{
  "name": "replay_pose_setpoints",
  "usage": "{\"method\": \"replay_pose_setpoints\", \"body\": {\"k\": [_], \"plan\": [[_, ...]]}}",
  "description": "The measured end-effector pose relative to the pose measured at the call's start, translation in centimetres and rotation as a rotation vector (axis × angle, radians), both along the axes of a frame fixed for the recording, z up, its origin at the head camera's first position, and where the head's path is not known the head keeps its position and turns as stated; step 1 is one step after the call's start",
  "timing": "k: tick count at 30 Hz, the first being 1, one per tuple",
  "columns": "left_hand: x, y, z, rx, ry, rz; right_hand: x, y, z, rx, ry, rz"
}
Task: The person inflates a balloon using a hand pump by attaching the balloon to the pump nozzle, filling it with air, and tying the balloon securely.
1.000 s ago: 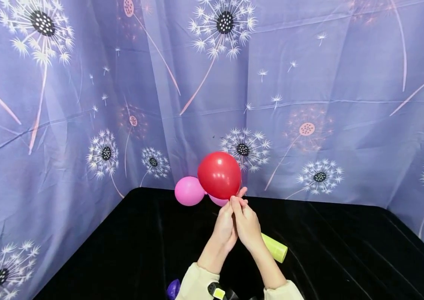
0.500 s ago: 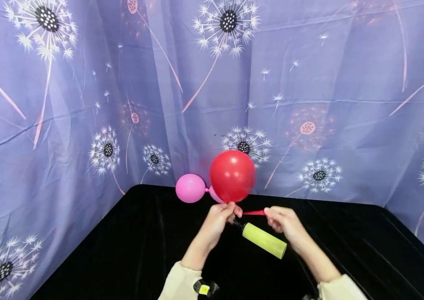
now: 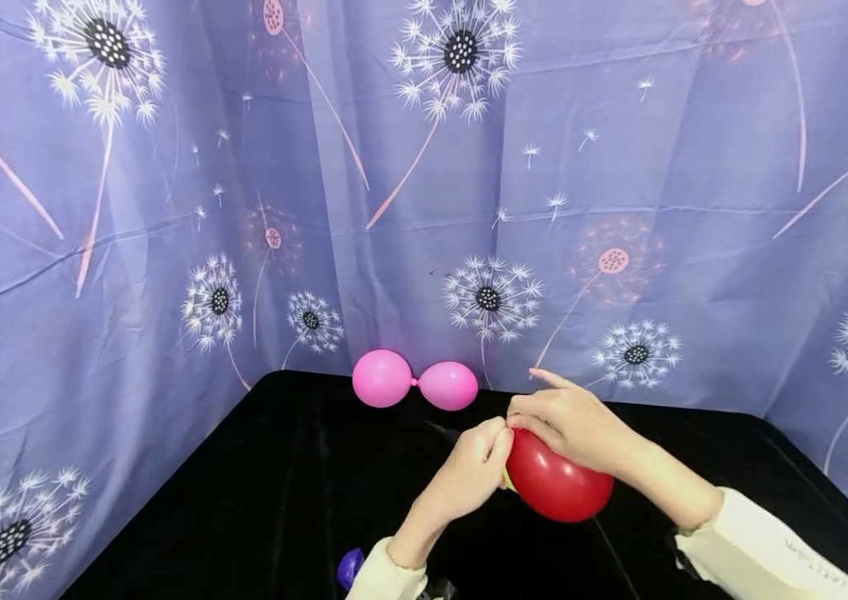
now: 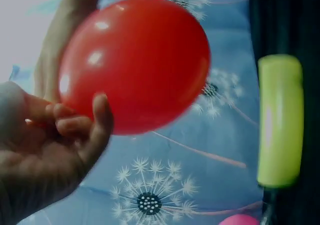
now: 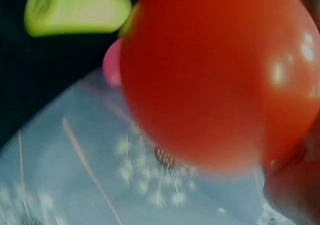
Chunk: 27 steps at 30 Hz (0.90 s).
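Note:
An inflated red balloon point(image 3: 562, 487) hangs tilted, its neck end up at the left and its round body below my right hand point(image 3: 577, 425). My left hand point(image 3: 472, 467) pinches the neck between thumb and fingers. At the same spot my right hand's fingertips grip the neck, with one finger pointing out to the left. In the left wrist view the balloon point(image 4: 137, 67) stands beyond the left hand point(image 4: 55, 145), whose other fingers curl near it. The neck itself is mostly covered by the fingers.
Two pink balloons point(image 3: 449, 386) joined at their necks lie at the table's back edge. A yellow-green hand pump point(image 4: 281, 120) lies on the black cloth, largely behind the red balloon in the head view. Something purple point(image 3: 350, 568) sits by the left sleeve. Patterned curtains hang behind.
The right hand first pulled the red neck out to the right, then came back to the left hand. The balloon's body swung from above the hands to below the right one.

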<state>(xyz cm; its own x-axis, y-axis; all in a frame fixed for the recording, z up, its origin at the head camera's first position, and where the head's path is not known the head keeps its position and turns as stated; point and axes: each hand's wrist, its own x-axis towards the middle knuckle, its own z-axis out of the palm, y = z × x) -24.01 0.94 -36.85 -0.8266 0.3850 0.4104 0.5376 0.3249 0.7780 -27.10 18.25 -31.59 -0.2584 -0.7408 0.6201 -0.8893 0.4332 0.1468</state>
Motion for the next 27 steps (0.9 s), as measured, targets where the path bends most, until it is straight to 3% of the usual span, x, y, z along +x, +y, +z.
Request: {"method": "replay_pose_setpoints", "body": {"k": [2, 4, 7, 9, 11, 12, 14, 16, 18, 20, 22, 24, 27], "plan": [[-0.2, 0.4, -0.3, 0.048, 0.051, -0.005, -0.2, 0.1, -0.3, -0.096, -0.198, -0.067], [-0.4, 0.9, -0.9, 0.099, 0.155, 0.044, -0.5, -0.1, -0.7, -0.174, -0.415, -0.093], [-0.9, 1.4, -1.4, 0.204, 0.292, 0.213, -0.9, -1.1, -1.4, -0.334, -0.781, -0.121], [-1.1, 1.5, -1.6, 0.293, 0.277, 0.316, -1.0, -2.0, -2.0, -0.426, -0.925, -0.156], [-1.4, 1.6, -1.7, 0.409, 0.152, 0.347, -1.0, -2.9, -2.5, -0.487, -0.971, -0.216], [-1.5, 1.6, -1.7, 0.473, 0.072, 0.337, -0.9, -3.4, -2.7, -0.509, -0.95, -0.269], [-1.8, 1.5, -1.8, 0.606, -0.085, 0.288, -0.6, -4.3, -2.9, -0.524, -0.823, -0.376], [-2.1, 1.3, -1.7, 0.717, -0.212, 0.243, -0.2, -5.3, -3.2, -0.508, -0.624, -0.469], [-2.3, 1.0, -1.7, 0.786, -0.289, 0.219, 0.0, -6.5, -3.5, -0.458, -0.369, -0.556], [-2.5, 0.7, -1.7, 0.82, -0.329, 0.211, 0.2, -7.5, -4.0, -0.41, -0.135, -0.609], [-2.6, 0.4, -1.6, 0.843, -0.345, 0.213, 0.5, -8.3, -4.6, -0.397, 0.034, -0.634], [-2.6, 0.1, -1.5, 0.847, -0.359, 0.201, 0.9, -8.6, -5.3, -0.421, 0.116, -0.622], [-2.7, -0.1, -1.2, 0.837, -0.353, 0.173, 1.5, -8.1, -6.1, -0.513, 0.116, -0.533]]}}
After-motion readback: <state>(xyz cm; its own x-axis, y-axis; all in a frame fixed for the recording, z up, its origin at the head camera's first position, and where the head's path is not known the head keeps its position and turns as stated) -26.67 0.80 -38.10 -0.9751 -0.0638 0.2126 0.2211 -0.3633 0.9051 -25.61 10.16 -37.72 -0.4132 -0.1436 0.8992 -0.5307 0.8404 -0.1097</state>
